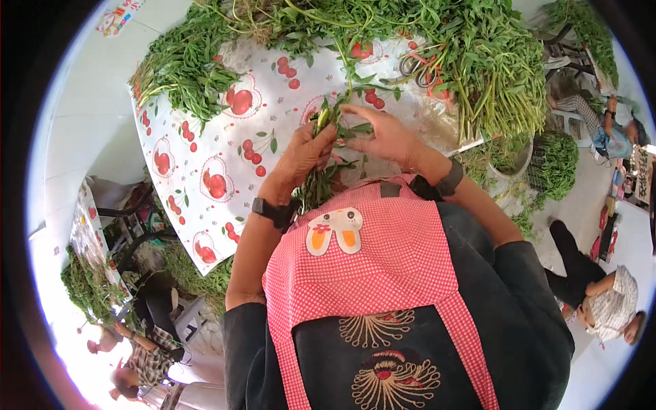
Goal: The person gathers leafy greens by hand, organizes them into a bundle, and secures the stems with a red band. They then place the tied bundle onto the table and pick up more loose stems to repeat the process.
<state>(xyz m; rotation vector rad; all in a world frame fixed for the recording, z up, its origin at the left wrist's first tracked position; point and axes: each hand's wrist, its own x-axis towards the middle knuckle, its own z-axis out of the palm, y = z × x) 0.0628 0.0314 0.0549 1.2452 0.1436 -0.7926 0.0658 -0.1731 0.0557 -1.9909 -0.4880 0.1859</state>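
Note:
My left hand (pixel 309 152) is closed around a small bunch of green stems (pixel 316 186), whose leafy lower part hangs over the table edge by the red checked apron (pixel 369 253). Just right of it, my right hand (pixel 383 137) has its fingers apart, with thumb and forefinger close to the top of the bunch and to a few loose leaves. Both hands are above the near edge of the tablecloth (pixel 225 147), which is white with red fruit prints.
Leafy greens (pixel 181 65) lie at the table's back left, and a large pile of long stems (pixel 495 75) at the back right. Scissors (pixel 418 66) rest beside that pile. A bucket (pixel 523 160) stands at the right. Other people are at both sides.

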